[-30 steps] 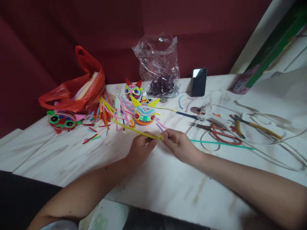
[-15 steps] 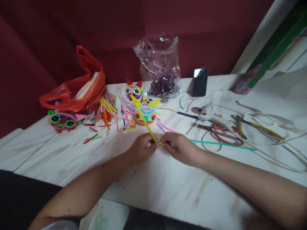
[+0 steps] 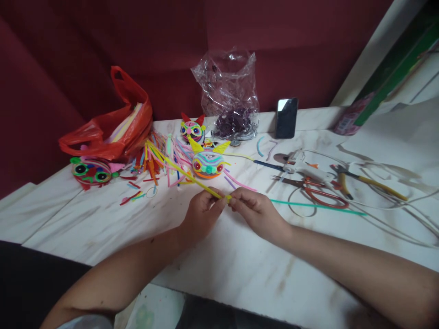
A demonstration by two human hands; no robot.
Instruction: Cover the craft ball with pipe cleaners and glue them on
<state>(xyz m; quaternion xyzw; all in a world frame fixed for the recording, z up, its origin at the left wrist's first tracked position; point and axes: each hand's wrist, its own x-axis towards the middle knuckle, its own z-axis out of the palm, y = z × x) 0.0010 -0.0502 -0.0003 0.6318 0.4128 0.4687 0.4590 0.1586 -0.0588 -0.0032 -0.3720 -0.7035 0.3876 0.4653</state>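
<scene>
A yellow pipe cleaner (image 3: 192, 179) lies just left of the frame's centre, slanting up and left over the white table (image 3: 240, 265); its near end is pinched between the fingertips of the left hand (image 3: 202, 211) and the right hand (image 3: 255, 211), which meet at mid-frame, fingers closed narrowly on it; just above sits a striped round figure (image 3: 207, 164), with a pile of coloured pipe cleaners (image 3: 161, 157) to its left; a red bag (image 3: 109, 123) fills the upper left; right of centre lie a green pipe cleaner (image 3: 318, 207), red scissors (image 3: 317, 191) and a glue gun (image 3: 303, 167); a phone (image 3: 286, 117) leans at upper centre.
</scene>
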